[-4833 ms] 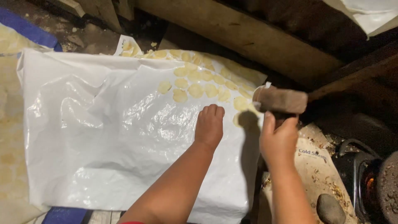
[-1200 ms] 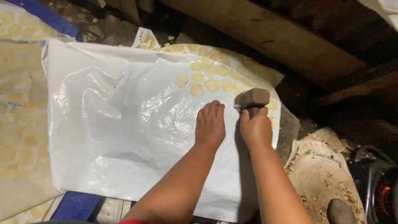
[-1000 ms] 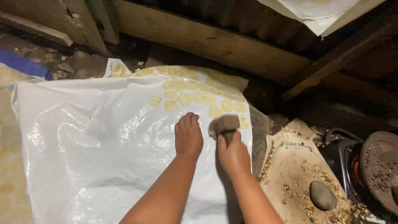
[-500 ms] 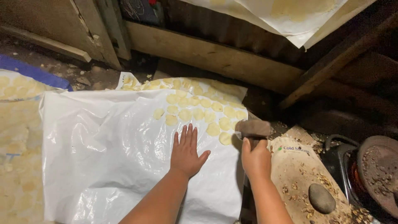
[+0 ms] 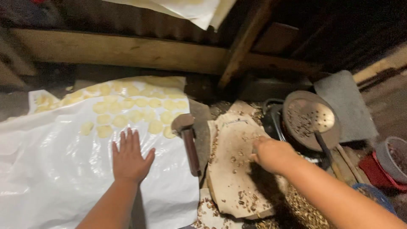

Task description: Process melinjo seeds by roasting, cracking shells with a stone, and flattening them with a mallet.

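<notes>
The mallet [image 5: 186, 138] is now lying released at centre; the right hand [image 5: 271, 154], fingers curled, is reaching over nuts [image 5: 237, 157], while the left hand [image 5: 129, 159] is pressing flat, fingers spread, on plastic [image 5: 51, 169].

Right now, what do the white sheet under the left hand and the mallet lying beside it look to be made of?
The white sheet looks like thin plastic film: glossy, with creases that catch the light. The mallet seems to be wood, both head and handle: brown, matte, rough-looking, though the dim light leaves it open. The left hand rests flat on the sheet; the right hand is over the scattered bits to the mallet's right.
</notes>
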